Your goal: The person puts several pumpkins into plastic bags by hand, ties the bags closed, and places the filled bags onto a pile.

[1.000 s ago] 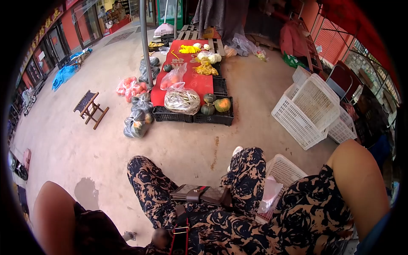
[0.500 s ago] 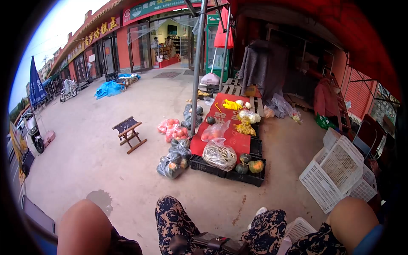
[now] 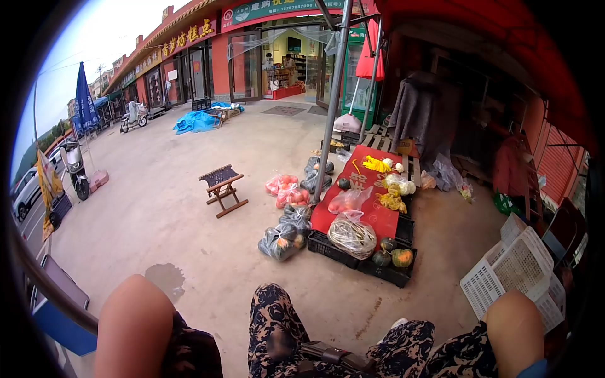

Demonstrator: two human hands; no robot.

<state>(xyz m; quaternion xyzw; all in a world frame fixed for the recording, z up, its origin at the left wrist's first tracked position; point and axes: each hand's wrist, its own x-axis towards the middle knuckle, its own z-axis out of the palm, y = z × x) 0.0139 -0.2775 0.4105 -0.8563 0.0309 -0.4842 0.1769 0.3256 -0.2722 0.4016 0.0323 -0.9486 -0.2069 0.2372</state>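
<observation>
Neither my left hand nor my right hand shows; only bent bare arms reach in at the lower left and lower right. Patterned trousers (image 3: 274, 315) cover the legs at the bottom, with a brown bag (image 3: 334, 355) on the lap. A small blurred brown patch beside it cannot be made out. Ahead lies a red cloth (image 3: 383, 220) on black crates (image 3: 334, 250), bearing yellow vegetables (image 3: 378, 165), a clear bag of long pale stalks (image 3: 351, 236) and orange-green squash (image 3: 402, 257). Bagged dark squash (image 3: 280, 242) and bagged red produce (image 3: 291, 196) rest on the ground to its left.
A folding stool (image 3: 222, 186) stands left of the goods, and a metal pole (image 3: 334, 107) rises beside the cloth. White plastic crates (image 3: 517, 264) are stacked at right. Blue sheeting (image 3: 196, 122), a scooter (image 3: 75, 167) and shopfronts are farther back. People are faintly visible inside the shop.
The view has tilted up and turned left, so the goods sit farther right and the shopfronts and street now show. The white crate by the legs has left the view.
</observation>
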